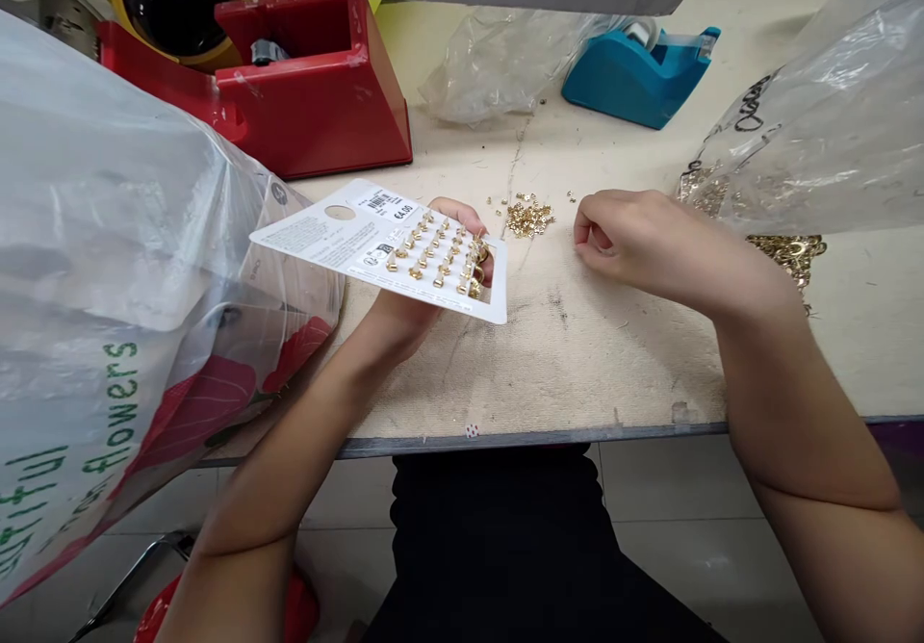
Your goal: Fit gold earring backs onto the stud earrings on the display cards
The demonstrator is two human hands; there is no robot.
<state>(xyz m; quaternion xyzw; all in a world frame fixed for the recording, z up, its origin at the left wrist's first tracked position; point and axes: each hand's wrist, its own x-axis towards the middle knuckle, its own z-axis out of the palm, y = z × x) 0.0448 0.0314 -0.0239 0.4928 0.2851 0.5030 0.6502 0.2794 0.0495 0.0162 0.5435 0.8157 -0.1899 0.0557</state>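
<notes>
Our left hand [459, 212] grasps a flat white printed card [310, 229] near its windowed end, reaching from beneath, with fingertips showing over the far edge and through the rectangular cut-out. The grip looks only as wide as the thin card; part of it is hidden, so we cannot tell how hard it presses. We judge that the card is held raised and tilted to turn its printed face and the rows of small gold metal fittings [446, 268] up towards us, with support close to the rows.

Our right hand [621, 239] is closed, fingers curled in and thumb against them, above the pale cloth-covered worktop [549, 364]. We cannot tell whether a tiny piece is pinched inside. Between the hands lies a loose pile of tiny gold metal pieces [530, 218], probably set there so that either hand can reach it.

Beyond the right forearm sit a heap of larger gold metal parts [790, 258] and a clear plastic bag with black writing [830, 133]. At the back stand a red tape dispenser [318, 104] and a blue tape dispenser [628, 80], seemingly kept away from the hands' space.
</notes>
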